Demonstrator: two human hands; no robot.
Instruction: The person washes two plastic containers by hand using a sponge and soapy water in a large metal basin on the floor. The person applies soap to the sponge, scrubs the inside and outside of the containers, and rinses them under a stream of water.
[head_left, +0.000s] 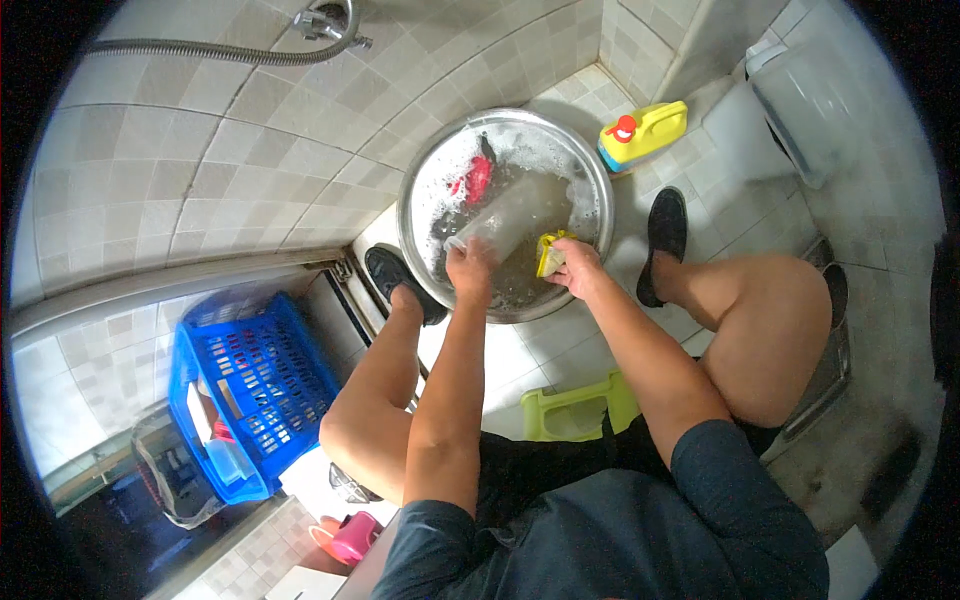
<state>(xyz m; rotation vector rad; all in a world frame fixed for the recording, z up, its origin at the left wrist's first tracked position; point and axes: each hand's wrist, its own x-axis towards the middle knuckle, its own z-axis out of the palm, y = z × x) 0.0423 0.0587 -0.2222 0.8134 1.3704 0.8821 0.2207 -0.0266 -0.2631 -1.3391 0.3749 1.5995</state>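
A round metal basin [602, 190] of murky, foamy water stands on the tiled floor in front of me. My left hand [472, 264] is closed around the near end of a long, translucent plastic thing [503, 218] lying slantwise over the water; whether it is a bag or a container I cannot tell. Over the basin's near right part, my right hand [574, 267] pinches a small yellow-and-white thing [547, 254], perhaps a cloth or a packet. Farther back in the suds floats a red thing [479, 180] with a dark piece beside it; dark material shows dimly under the water.
A yellow jug with a red cap [645, 135] stands right of the basin, near a white toilet [745, 125]. A blue plastic basket [265, 385] holds several items at left. Beneath me is a green stool [560, 415]. A metal hose [210, 47] runs along the wall.
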